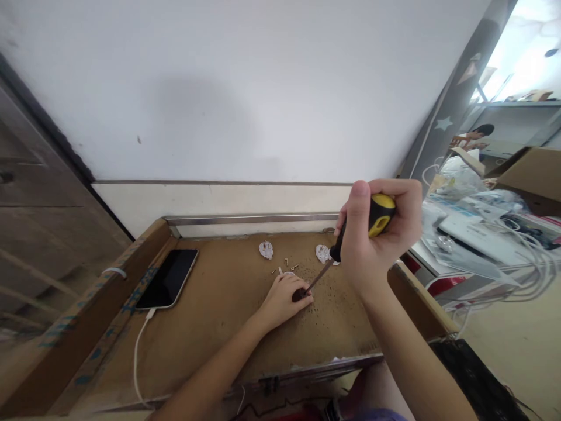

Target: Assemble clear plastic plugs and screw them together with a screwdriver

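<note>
My right hand point(377, 234) is wrapped round the black and yellow handle of a screwdriver point(367, 225); its shaft slants down to the left, with the tip at my left hand. My left hand point(284, 298) is closed on a small dark part point(300, 294) that it presses onto the brown desktop point(219, 316). Just beyond the left hand lie two clear plastic plug parts point(266, 249) point(322, 252) and several small brass pieces point(287, 266).
A black phone point(169, 278) lies face up at the left of the desktop, with a white cable point(138, 345) running toward me. Raised wooden edges frame the desk. A white wall stands behind. At the right, a cluttered bench holds cables and cardboard boxes point(532, 172).
</note>
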{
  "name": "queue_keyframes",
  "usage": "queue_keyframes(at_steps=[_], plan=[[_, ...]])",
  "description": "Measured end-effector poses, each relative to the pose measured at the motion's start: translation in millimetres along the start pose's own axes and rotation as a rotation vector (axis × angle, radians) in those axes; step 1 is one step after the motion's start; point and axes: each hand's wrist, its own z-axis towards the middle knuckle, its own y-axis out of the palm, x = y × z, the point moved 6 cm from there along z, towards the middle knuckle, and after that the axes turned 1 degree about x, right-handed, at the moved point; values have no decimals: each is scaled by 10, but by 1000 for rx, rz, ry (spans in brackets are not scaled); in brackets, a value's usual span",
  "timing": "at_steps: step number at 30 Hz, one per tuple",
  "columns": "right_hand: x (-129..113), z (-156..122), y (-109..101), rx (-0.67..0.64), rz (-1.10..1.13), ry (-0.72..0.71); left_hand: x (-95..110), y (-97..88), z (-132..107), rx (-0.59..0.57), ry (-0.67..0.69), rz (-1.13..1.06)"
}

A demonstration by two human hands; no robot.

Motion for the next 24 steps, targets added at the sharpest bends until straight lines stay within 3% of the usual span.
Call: queue_keyframes(at_steps=[24], plan=[[-122,-45,66,-66,67,-32,15,-10,13,7,-7,9]])
